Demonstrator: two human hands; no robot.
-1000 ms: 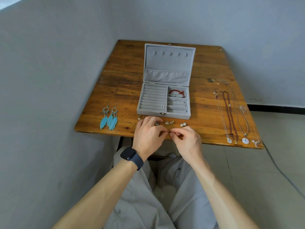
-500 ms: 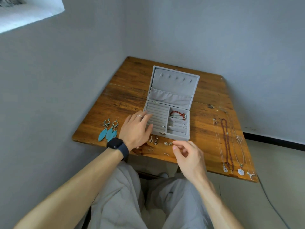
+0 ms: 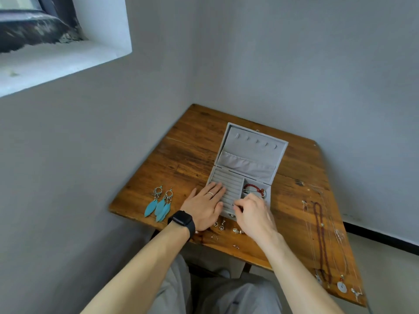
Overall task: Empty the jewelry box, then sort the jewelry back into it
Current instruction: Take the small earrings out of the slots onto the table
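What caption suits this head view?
Left hand flat on open jewelry box, right hand pinching a tiny piece at its ring rows; feather earrings, necklaces lie outside.

Worn wooden table (image 3: 181, 159): open grey jewelry box (image 3: 251, 152) mid-table; teal feather earrings (image 3: 159, 206) at its 9 o'clock, small earrings (image 3: 221, 226) at 6, necklaces (image 3: 322, 241) at 3

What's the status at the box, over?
Left hand flat on ring slots, open. Right hand pinches a tiny piece at the slots. Box open, bracelet inside; necklaces, earrings on table. Nothing blocking.
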